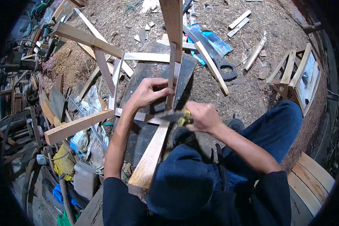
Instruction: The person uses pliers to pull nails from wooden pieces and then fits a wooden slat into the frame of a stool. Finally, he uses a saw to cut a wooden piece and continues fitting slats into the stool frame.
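Observation:
A wooden frame of pale pieces stands before me, its lower rail [145, 117] crossing a dark board [135, 143]. My left hand [150, 93] grips a narrow upright wooden strip [171, 71] between thumb and fingers, against the frame's right side. In my right hand [204, 116] is a pliers-like tool [182, 117] with yellow and black grips. Its dark metal head is smeared by motion and points left, close to the joint below the left hand. A tapered wooden leg [151, 158] slants from that joint toward my lap.
A handsaw [225, 69] lies right of the frame beside a loose wooden strip [211, 67] and a blue plastic packet [218, 41]. Another slatted wooden piece [299, 73] stands at far right. Curved boards [312, 180] are at lower right. A jerrycan [85, 180] and scrap crowd the left.

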`<state>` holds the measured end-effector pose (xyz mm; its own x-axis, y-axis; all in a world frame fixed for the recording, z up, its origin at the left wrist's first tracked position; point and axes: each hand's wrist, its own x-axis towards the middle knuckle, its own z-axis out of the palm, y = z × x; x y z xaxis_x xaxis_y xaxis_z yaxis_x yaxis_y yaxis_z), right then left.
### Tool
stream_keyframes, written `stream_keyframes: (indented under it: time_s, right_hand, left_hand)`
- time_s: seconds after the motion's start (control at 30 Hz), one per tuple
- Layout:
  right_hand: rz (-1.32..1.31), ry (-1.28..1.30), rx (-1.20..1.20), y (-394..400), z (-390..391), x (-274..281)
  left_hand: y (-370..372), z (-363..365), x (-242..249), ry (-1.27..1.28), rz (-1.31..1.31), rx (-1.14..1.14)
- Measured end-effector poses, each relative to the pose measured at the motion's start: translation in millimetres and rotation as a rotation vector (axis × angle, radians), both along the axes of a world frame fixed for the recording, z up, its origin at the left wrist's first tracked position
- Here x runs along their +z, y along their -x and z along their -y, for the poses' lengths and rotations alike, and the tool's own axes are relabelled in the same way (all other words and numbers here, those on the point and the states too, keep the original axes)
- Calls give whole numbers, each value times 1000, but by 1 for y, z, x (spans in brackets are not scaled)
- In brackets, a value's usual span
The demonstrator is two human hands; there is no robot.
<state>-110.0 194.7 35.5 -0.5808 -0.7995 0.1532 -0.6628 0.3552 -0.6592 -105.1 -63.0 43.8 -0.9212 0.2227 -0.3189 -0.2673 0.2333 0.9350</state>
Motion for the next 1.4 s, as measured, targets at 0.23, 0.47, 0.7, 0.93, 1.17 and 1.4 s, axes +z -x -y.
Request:
stream_keyframes:
  time_s: [0.23, 0.47, 0.7, 0.93, 1.17, 1.4]
  right_hand:
    - [8, -171, -98, 3, -3, 2]
    - [66, 48, -270, 0, -9, 1]
    - [72, -398, -93, 1, 3, -11]
    - [115, 121, -165, 10, -8, 8]
    - [286, -177, -172, -2, -22, 11]
    - [708, -86, -54, -9, -36, -1]
  left_hand:
    - [-1, -2, 5, 19, -57, 13]
    - [-1, -2, 6, 2, 9, 12]
    - [3, -1, 4, 26, -55, -4]
    - [0, -4, 15, 21, -1, 15]
    - [0, 1, 1, 44, 8, 6]
    - [-1, 2, 0, 14, -19, 0]
